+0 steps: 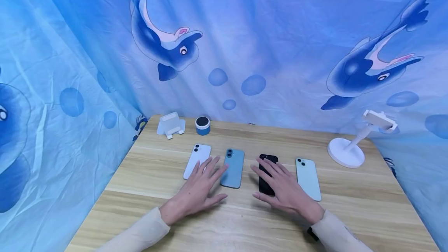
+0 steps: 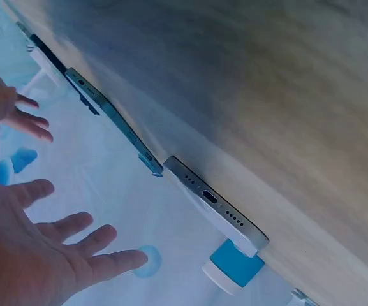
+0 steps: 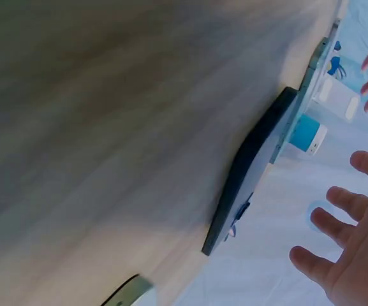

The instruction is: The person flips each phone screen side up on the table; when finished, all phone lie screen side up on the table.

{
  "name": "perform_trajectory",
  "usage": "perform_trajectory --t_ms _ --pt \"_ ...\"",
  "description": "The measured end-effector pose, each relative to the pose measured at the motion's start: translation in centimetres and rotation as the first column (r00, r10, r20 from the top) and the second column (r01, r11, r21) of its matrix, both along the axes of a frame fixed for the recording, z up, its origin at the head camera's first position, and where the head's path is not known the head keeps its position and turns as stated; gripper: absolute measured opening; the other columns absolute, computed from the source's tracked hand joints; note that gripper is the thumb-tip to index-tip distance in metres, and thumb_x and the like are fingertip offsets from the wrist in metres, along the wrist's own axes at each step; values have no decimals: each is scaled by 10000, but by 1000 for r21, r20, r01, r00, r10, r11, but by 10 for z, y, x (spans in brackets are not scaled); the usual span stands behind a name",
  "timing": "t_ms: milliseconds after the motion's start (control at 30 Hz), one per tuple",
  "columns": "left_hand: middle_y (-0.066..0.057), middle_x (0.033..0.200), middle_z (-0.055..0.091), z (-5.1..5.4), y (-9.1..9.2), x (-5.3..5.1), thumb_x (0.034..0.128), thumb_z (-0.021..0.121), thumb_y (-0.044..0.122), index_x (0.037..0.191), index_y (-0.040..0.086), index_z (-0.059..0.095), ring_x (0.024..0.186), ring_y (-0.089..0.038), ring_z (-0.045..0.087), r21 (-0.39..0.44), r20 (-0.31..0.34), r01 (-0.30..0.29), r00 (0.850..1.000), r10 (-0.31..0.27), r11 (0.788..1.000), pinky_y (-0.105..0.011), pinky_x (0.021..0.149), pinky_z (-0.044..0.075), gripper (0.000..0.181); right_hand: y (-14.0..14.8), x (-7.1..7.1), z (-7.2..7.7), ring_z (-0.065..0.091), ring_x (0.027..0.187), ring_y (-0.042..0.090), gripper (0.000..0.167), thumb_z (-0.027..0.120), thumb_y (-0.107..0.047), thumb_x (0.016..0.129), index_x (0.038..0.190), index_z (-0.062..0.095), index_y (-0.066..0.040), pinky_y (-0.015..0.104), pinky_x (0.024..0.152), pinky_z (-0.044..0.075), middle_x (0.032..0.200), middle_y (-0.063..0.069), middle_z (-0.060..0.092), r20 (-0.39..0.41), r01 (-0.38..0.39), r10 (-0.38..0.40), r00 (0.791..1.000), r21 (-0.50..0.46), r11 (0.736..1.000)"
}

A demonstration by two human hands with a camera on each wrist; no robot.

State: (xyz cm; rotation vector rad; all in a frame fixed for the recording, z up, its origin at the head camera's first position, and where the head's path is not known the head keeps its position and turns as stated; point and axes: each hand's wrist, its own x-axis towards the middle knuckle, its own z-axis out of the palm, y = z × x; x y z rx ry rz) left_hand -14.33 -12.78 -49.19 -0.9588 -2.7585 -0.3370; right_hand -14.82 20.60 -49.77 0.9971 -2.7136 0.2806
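Face down in a row on the wooden table lie a white phone [image 1: 198, 160], a blue phone [image 1: 233, 168], a black phone [image 1: 268, 186] and a pale green phone [image 1: 308, 179]. My left hand [image 1: 198, 190], fingers spread, hovers in front of the white and blue phones. Above the black phone is my right hand [image 1: 282, 189], its fingers spread too and partly covering that phone. Both wrist views show the left hand [image 2: 50, 255] and the right hand [image 3: 356, 236] apart from the phones, holding nothing.
Along the back stand a white phone stand [image 1: 170, 123] and a small blue-and-white round speaker-like object [image 1: 202, 126]. A white stand with a round base [image 1: 345, 152] is at the right rear. A blue dolphin-print curtain [image 1: 280, 49] hangs behind the table [image 1: 241, 221].
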Motion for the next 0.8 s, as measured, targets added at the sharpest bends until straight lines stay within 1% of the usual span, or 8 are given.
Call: perform_trajectory --t_ms 67,200,300,400,533,600,667,800 --pt "-148 1690 328 0 -1 -1 953 645 626 1653 254 305 1508 -411 400 16 9 -23 1000 23 1000 -659 1179 362 863 -2 -2 2 403 1534 331 779 566 -655 985 1640 332 -304 621 1174 373 1722 41 312 30 6 -5 1000 -15 1000" --pt "-154 1634 410 1 -3 -2 953 681 570 1637 232 343 1455 -375 458 46 20 -88 996 87 995 -593 1140 436 835 -8 -6 7 451 1500 337 744 556 -624 1006 1639 338 -299 618 1141 416 1693 47 369 73 22 -18 997 -48 999" --pt "-156 1578 467 2 -6 -3 955 700 532 1618 209 382 1395 -355 504 67 28 -152 988 151 986 -559 1094 482 804 -14 -9 12 469 1488 340 713 521 -637 1018 1630 358 -308 614 1122 439 1668 34 412 127 45 -35 991 -72 996" --pt "-160 1497 523 3 -10 -5 954 719 491 1593 173 426 1298 -327 552 101 55 -221 975 216 970 -520 1038 521 772 -21 -12 16 467 1496 310 693 473 -666 1025 1618 380 -319 588 1122 451 1649 -6 438 186 74 -56 981 -87 994" --pt "-167 1382 587 4 -14 -7 932 762 450 1585 116 428 1173 -289 589 156 121 -316 947 299 936 -462 955 557 807 -33 -17 21 495 1472 234 663 490 -654 1026 1591 429 -313 527 1112 480 1588 -48 497 254 93 -57 965 -131 987" --pt "-172 1313 610 4 -17 -8 913 788 433 1585 86 416 1090 -265 588 184 165 -357 930 329 916 -424 873 563 843 -39 -20 24 532 1431 207 651 527 -630 1022 1575 457 -292 497 1094 500 1545 -52 533 287 92 -40 957 -169 981" --pt "-171 1264 620 4 -21 -10 884 820 425 1575 52 414 1039 -246 577 200 200 -394 913 356 897 -388 817 551 884 -45 -24 26 585 1364 204 634 565 -592 1021 1558 482 -264 475 1055 524 1506 -30 567 324 84 -11 946 -213 973" --pt "-179 1239 615 4 -28 -14 843 860 418 1546 10 438 1007 -244 554 192 260 -456 878 403 869 -357 780 514 915 -55 -33 27 662 1227 224 595 613 -517 1023 1520 525 -202 451 982 548 1417 33 632 379 66 52 924 -291 954"
